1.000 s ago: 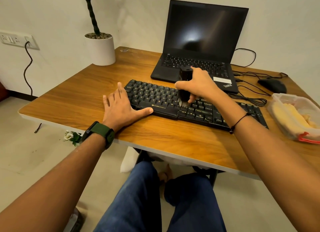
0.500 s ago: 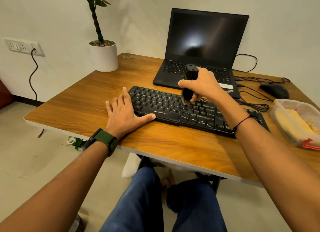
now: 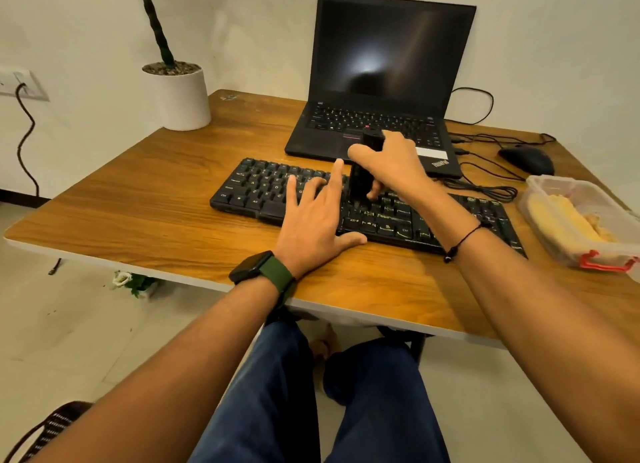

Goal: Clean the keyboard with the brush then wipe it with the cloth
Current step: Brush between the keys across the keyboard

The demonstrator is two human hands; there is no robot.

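A black keyboard point(image 3: 263, 192) lies across the middle of the wooden table point(image 3: 156, 213). My right hand point(image 3: 391, 161) grips a black brush point(image 3: 360, 182) held upright, its bristle end down on the keys near the keyboard's middle. My left hand point(image 3: 311, 220) lies flat with fingers spread over the keyboard's front middle, thumb on the table by the front edge. A yellow cloth point(image 3: 568, 220) sits inside a clear plastic box at the right.
An open black laptop point(image 3: 381, 81) stands behind the keyboard. A black mouse point(image 3: 528, 159) and loose cables point(image 3: 485, 185) lie at the back right. The clear plastic box point(image 3: 609, 254) with red clips sits at the right edge. A white plant pot point(image 3: 180, 99) stands back left.
My left hand has shifted right from the keyboard's left end onto its middle keys. The brush in my right hand stays near the keyboard's middle. The camera view has moved closer.
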